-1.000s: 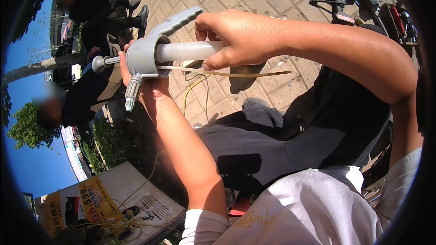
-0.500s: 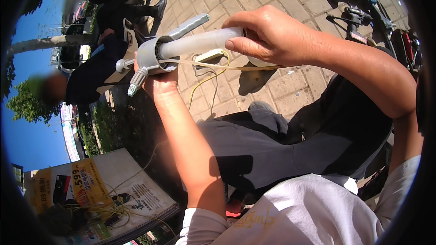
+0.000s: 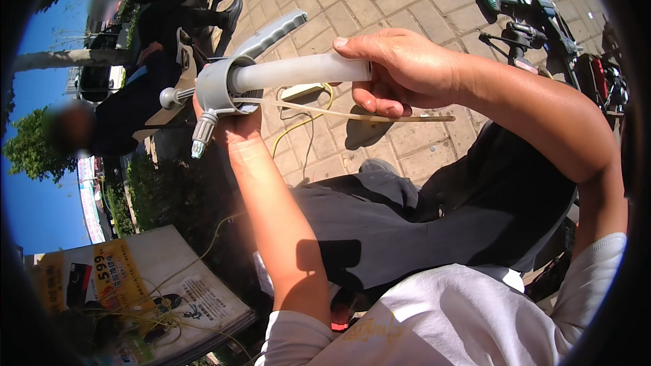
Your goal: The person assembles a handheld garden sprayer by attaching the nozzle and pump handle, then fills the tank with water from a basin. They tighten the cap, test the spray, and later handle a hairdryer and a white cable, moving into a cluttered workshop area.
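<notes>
Sunlit brick paving (image 3: 407,0) below us | our left hand (image 3: 234,118) wraps fingers around the grey caulking gun (image 3: 217,85) | our right hand (image 3: 407,71) pinches its white tube (image 3: 305,71)

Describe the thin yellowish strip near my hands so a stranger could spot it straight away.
Start at the paved brick ground, then find the white tube gripped by the right hand. Just beneath it runs the strip, pale yellow, flat and far thinner than the tube, pointing right past the hand.
</notes>
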Tool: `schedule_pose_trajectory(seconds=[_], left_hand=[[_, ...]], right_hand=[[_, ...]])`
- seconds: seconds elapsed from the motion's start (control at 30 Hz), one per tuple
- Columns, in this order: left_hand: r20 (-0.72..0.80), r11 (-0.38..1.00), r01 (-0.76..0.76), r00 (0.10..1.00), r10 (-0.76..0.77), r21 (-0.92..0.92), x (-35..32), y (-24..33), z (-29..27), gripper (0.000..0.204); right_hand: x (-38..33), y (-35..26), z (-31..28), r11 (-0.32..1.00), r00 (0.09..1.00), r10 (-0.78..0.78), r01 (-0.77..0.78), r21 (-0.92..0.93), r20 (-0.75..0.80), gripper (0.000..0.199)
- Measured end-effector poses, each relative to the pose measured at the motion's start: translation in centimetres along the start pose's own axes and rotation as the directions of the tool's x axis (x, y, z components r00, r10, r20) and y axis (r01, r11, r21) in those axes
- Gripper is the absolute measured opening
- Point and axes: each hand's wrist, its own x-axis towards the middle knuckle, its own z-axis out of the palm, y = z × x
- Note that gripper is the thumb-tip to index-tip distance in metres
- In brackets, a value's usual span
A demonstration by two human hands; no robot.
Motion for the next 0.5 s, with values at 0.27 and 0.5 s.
schedule_pose_trajectory(seconds=[0.27,0.5], left_hand=[[-0.004,0.978,0.008,1.0,-0.009,-0.211,0.2,1.0,-1.3,0.023],[-0.29,0.98,0.024,0.954,-0.082,-0.197,1.4,1.1,-2.7,0.026]], right_hand=[[-0.5,-0.4,0.6,0.579,0.771,-0.636,0.504,-0.641,0.032,0.054],[0.4,0.5,0.8,0.055,0.539,-0.776,0.573,-0.817,0.326,0.072]])
